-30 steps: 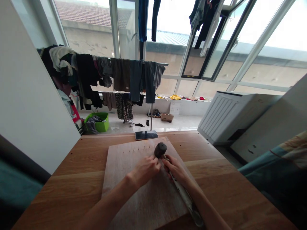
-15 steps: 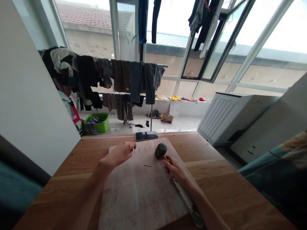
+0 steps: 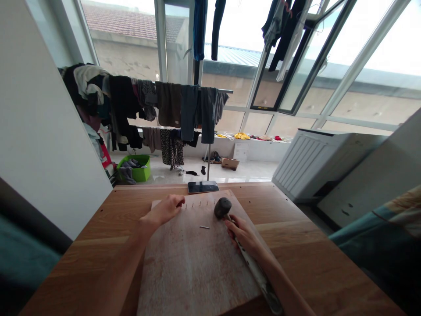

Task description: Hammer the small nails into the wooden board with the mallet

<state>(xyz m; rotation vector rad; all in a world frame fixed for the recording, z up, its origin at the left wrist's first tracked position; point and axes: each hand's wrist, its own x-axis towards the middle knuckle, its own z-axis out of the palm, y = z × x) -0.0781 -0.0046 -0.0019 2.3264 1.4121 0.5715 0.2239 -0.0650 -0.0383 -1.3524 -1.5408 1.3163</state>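
Note:
A pale wooden board (image 3: 194, 263) lies on the table, with a row of thin nails (image 3: 200, 203) standing upright near its far edge. My left hand (image 3: 167, 209) is closed, fingers curled, just left of the leftmost nail. Whatever may be inside those fingers is hidden. My right hand (image 3: 241, 232) grips the handle of a mallet (image 3: 222, 207) close to its black head. The head is over the right end of the nail row, and the long handle runs back toward me. One loose nail (image 3: 204, 227) lies flat on the board between my hands.
A dark phone (image 3: 203, 187) rests at the far edge of the wooden table (image 3: 309, 245). Beyond it are a drying rack with clothes (image 3: 190, 112), a green basket (image 3: 143, 169) and a small cardboard box (image 3: 230, 163). A white ridged appliance (image 3: 292, 160) stands at the right.
My left fingers have drawn slightly left, off the leftmost nail, which now shows more clearly. The mallet and right hand keep their place over the board. The view has shifted a little.

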